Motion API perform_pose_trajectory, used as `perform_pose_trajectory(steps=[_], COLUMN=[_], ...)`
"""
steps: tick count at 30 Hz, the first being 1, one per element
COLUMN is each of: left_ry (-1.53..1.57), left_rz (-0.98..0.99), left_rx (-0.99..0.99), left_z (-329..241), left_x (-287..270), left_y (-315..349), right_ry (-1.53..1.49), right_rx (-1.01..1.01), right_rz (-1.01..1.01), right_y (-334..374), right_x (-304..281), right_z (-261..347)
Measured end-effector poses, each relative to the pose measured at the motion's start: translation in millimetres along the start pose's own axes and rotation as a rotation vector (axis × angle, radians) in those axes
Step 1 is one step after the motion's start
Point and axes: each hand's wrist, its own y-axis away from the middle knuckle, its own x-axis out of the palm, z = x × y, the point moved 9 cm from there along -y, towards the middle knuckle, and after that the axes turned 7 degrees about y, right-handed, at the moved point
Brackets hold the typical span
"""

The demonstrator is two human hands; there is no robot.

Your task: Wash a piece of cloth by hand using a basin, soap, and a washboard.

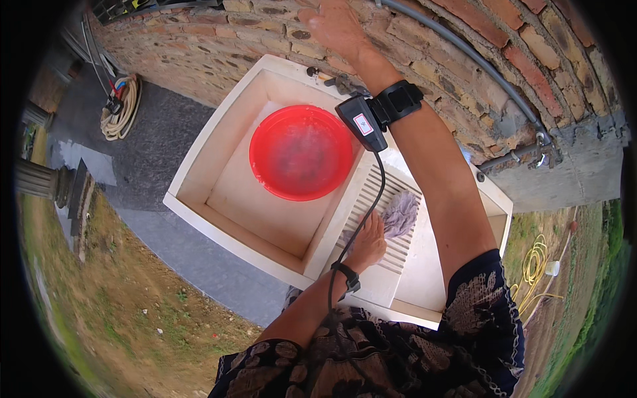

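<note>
On the washboard (391,256), cloth (401,215) (crumpled) slants away rightward.

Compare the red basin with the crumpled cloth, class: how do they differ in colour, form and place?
Colour: the basin is bright red, while the cloth is pale greyish purple.
Form: the basin is round and smooth-edged; the cloth is an irregular, wrinkled bundle.
Place: the basin sits in the deep bay; the cloth lies on the ridged washboard.
Shared: both are within the pale sink.

A basin (302,152) sits in the sink's (232,239) left compartment, with a cloth (401,215) right of it on the washboard (393,255) and a wall (199,60) behind.
</note>
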Motion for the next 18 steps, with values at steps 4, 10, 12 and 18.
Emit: perform_pose_trajectory(steps=[4, 10, 12, 18], left_ry=[0.013, -0.062, -0.058, 0.092], left_rz=[-0.036, -0.095, -0.100, -0.028], left_rx=[-0.082, -0.057, -0.068, -0.066], left_z=[23.3, -20.6, -34.7, -77.0], left_x=[15.9, 8.6, 18.5, 22.7], left_y=[8.4, -18.9, -26.0, -16.0], right_ry=[-0.259, 0.392, 0.401, -0.063], right_rx=[0.130, 0.704, 0.733, 0.956], right_rz=[0.495, 1.027, 1.019, 0.170], right_y=[107.1, 403.7, 473.5, 497.3], right_x=[-13.6, -28.1, -25.5, -91.3], right_z=[-34.8, -261.4, -279.8, -359.5])
